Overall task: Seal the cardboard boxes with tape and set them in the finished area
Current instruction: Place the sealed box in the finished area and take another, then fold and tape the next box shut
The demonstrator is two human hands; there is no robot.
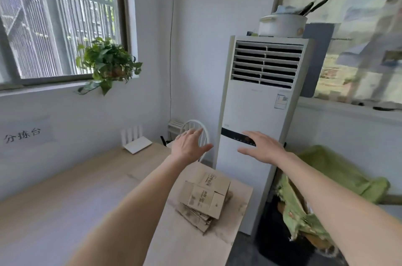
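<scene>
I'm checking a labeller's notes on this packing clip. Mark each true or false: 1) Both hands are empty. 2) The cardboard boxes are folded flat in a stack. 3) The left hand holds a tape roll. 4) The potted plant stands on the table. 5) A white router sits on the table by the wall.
1) True: the left hand and right hand are open, fingers spread, holding nothing.
2) True: the cardboard boxes lie flattened in a pile on the table.
3) False: it is empty; no tape roll shows.
4) False: the potted plant sits at the windowsill.
5) True: the router is there.
</scene>
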